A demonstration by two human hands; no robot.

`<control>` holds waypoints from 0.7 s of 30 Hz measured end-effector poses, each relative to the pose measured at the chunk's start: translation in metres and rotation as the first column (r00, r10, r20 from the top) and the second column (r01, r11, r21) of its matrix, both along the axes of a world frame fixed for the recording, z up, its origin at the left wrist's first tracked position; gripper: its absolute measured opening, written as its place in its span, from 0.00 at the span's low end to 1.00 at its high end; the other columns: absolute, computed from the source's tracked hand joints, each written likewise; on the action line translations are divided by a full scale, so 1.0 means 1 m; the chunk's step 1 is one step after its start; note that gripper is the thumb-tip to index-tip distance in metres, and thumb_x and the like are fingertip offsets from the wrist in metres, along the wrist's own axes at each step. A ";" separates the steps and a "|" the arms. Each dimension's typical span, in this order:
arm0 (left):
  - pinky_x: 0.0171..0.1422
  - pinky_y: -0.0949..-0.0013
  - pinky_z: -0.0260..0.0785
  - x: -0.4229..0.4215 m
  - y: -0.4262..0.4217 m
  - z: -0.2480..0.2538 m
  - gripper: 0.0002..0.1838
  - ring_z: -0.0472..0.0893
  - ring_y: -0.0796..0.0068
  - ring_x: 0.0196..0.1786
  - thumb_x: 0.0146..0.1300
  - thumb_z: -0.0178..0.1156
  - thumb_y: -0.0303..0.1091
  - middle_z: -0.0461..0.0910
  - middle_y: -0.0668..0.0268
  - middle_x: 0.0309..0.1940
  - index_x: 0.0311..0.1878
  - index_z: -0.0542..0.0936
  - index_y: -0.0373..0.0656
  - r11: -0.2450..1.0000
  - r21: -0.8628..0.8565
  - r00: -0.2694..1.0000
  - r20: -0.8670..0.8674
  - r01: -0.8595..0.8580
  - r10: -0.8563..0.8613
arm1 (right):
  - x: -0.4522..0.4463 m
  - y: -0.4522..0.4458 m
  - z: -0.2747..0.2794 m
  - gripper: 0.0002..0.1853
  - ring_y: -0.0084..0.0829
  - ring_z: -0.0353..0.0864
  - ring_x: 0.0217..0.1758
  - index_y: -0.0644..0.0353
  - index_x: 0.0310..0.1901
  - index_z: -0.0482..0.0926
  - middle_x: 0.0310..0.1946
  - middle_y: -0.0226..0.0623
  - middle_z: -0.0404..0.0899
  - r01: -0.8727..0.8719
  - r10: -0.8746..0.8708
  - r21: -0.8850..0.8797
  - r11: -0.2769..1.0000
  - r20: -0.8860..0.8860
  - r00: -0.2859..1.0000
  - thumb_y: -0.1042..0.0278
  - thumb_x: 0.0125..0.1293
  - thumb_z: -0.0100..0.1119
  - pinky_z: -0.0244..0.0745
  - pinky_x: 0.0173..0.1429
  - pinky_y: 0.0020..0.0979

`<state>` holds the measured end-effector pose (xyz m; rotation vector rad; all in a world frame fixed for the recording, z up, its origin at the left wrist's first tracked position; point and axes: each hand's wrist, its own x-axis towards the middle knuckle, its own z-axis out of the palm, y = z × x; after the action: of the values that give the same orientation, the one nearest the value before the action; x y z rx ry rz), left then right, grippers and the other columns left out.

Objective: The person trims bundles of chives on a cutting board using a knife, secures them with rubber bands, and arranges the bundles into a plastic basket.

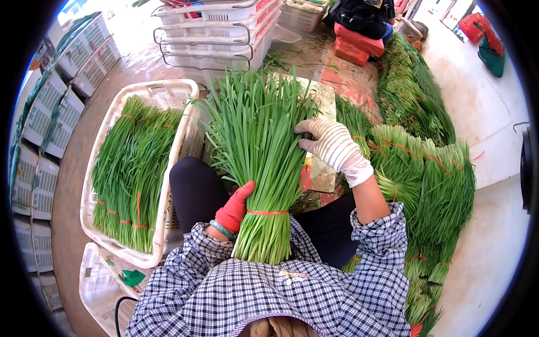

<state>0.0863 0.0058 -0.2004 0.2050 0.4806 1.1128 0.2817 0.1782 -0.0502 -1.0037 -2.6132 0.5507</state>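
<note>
A large bundle of long green leafy stalks (261,151) stands upright against my lap, with a red band (267,213) around its lower part. My left hand (234,209), in a red glove, grips the bundle's left side just above the band, its thumb up and its other fingers partly hidden behind the stalks. My right hand (331,143), in a striped white glove, is at the upper right side of the bundle, with fingertips touching the leaves and fingers slightly bent and apart. Red-handled scissors (306,171) show behind the bundle, under my right hand.
On the left a white basket (87,185) holds banded bundles. More bundles (426,174) lie piled on the right. Stacked white crates (210,28) stand ahead, and others (45,112) line the far left. A person's dark clothing (359,14) shows at the top beside red blocks.
</note>
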 end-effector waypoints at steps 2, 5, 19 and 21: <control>0.73 0.53 0.62 -0.001 0.001 -0.005 0.36 0.73 0.58 0.66 0.66 0.57 0.57 0.71 0.55 0.66 0.70 0.66 0.42 1.000 0.001 1.000 -0.002 0.007 -0.007 | 0.000 -0.004 0.002 0.15 0.40 0.83 0.39 0.58 0.48 0.82 0.35 0.42 0.83 -0.025 0.024 0.070 0.997 0.004 1.000 0.69 0.58 0.66 0.77 0.46 0.36; 0.73 0.53 0.62 -0.001 0.002 -0.003 0.36 0.73 0.58 0.65 0.66 0.57 0.56 0.71 0.55 0.66 0.70 0.66 0.42 1.000 -0.011 1.000 -0.009 0.023 -0.023 | 0.001 -0.008 0.003 0.12 0.45 0.82 0.41 0.57 0.44 0.82 0.38 0.42 0.82 -0.050 0.044 0.161 0.986 0.040 0.998 0.70 0.57 0.65 0.76 0.46 0.38; 0.71 0.55 0.64 0.000 0.002 -0.003 0.36 0.74 0.58 0.64 0.66 0.57 0.56 0.73 0.55 0.64 0.69 0.67 0.41 0.999 -0.028 0.999 -0.042 0.027 -0.028 | 0.009 -0.009 -0.001 0.18 0.46 0.80 0.44 0.53 0.51 0.80 0.40 0.42 0.79 -0.061 0.062 0.142 0.988 -0.007 0.998 0.70 0.56 0.63 0.75 0.50 0.41; 0.71 0.55 0.65 0.001 0.003 -0.002 0.35 0.75 0.58 0.63 0.66 0.57 0.56 0.73 0.55 0.64 0.69 0.67 0.41 0.999 -0.039 0.999 -0.032 0.028 -0.029 | 0.011 -0.009 0.000 0.15 0.45 0.80 0.43 0.52 0.47 0.82 0.39 0.41 0.78 -0.073 0.068 0.149 0.986 0.036 0.997 0.69 0.56 0.64 0.75 0.48 0.41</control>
<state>0.0871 0.0084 -0.2019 0.1960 0.5259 1.0727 0.2927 0.1696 -0.0503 -0.8831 -2.6799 0.3499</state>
